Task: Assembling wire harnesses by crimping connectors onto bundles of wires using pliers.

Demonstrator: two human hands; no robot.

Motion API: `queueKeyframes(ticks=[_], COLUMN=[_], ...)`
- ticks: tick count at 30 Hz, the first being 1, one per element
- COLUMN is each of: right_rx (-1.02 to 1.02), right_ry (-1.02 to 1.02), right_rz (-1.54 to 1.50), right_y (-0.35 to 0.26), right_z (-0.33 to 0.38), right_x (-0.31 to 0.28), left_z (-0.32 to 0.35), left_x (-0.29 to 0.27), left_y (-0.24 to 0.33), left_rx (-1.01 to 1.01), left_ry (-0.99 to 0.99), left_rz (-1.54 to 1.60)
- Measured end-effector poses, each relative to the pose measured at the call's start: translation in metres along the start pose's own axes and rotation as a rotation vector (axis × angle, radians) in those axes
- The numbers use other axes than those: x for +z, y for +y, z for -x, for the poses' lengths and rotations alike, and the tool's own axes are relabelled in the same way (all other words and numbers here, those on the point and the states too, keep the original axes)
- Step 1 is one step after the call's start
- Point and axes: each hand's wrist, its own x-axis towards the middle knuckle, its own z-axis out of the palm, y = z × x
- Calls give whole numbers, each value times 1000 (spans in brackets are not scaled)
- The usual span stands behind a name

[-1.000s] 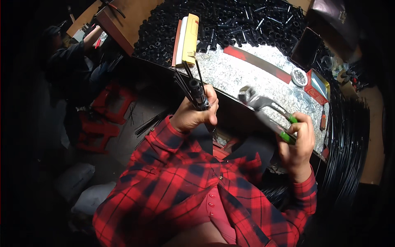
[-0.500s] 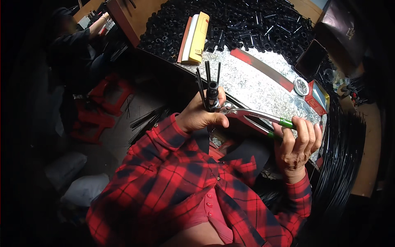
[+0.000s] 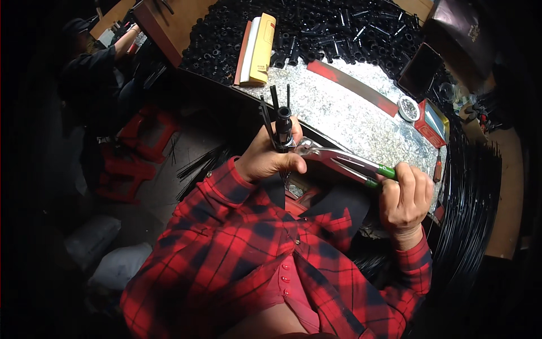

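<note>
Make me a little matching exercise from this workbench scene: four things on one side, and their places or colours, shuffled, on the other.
Things:
1. green-handled pliers
2. black tube
3. round white dish
4. long flat strip

Places or colours:
A. beside the red box
B. red toward both ends
C. gripped in the right hand
D. held upright in the left hand

Right pairs: 1-C, 2-D, 3-A, 4-B
</note>
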Motion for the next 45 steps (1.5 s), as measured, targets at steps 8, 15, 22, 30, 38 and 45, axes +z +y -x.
queueKeyframes(ticks=[8,15,22,30,38,45], right_rx=[379,675,470,1242,305,1047], right_ry=[-630,-1179,-327,-1398,-138,-1153], right_rz=[-970,-1626,-917,-2303,-749,-1952], right_y=[-2,-4,-19,-4,-30,-14], right_z=[20,19,31,46,32,42], right_x=[-12,-19,-17,-7,-2,-9], left_z=[7,-3,-3,-12,-9,-14], left_x=[3,8,14,-2,3,-3], left_y=[-2,1,-1,1,3,7], left_rx=[87,235,58,91,45,1], left_ry=[-130,-457,-147,-484,-260,-454], left_rz=[29,-183,-141,-180,-138,-108])
